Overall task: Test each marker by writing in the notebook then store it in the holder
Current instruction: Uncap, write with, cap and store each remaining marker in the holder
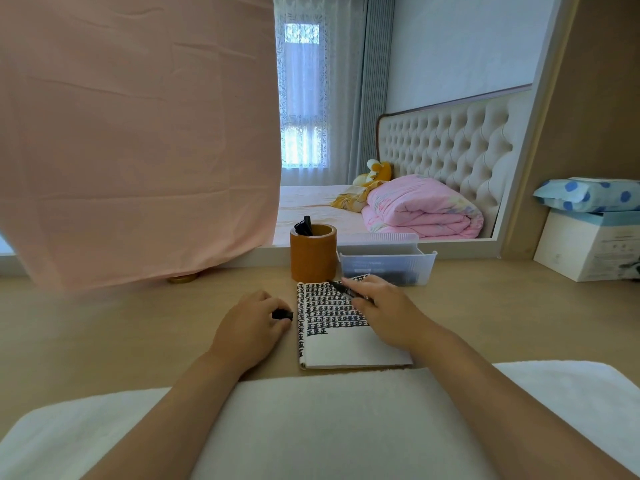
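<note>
White cloth (329, 427) fills the lower frame. At centre, the right grip (384, 313) pinches a black marker (346, 289), its tip over the notebook (346, 348). Just left of the page, the left grip (249, 327) holds a black cap (282, 314). Above, the orange holder (313, 261) with stored markers (304, 226) stands beside a clear tray (388, 263) on the bench (138, 323).

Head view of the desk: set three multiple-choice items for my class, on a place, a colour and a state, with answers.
1. The holder stands: A) beyond the notebook B) on the floor C) on a chair.
2. The marks on the page are: A) red B) black C) green.
3. The marker in the right hand is: A) capped B) uncapped C) snapped.
Answers: 1 A, it sits past the notebook's top corner; 2 B, black rows fill the page; 3 B, the left hand holds its cap.
</note>
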Action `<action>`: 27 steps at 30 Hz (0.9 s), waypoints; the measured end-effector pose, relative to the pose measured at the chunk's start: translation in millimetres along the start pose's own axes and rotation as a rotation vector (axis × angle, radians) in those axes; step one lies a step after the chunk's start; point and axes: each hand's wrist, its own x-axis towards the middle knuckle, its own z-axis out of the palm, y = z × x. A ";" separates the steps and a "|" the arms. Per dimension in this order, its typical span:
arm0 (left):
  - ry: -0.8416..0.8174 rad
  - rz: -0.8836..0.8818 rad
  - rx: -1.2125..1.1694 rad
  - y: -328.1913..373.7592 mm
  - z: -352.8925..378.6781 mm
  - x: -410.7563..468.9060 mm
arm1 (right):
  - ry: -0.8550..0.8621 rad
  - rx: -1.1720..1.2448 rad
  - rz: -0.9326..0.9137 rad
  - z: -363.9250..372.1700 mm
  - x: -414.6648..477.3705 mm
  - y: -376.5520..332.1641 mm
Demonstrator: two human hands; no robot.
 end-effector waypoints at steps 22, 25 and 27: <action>-0.257 0.264 -0.197 35.3 -22.1 -19.5 | -0.010 0.635 0.216 8.2 -6.8 -16.5; -0.265 0.262 -0.222 34.6 -19.2 -19.8 | -0.010 0.538 0.204 8.7 -9.4 -17.3; -0.262 0.256 -0.256 32.5 -16.2 -20.4 | 0.014 0.446 0.199 9.1 -8.8 -17.6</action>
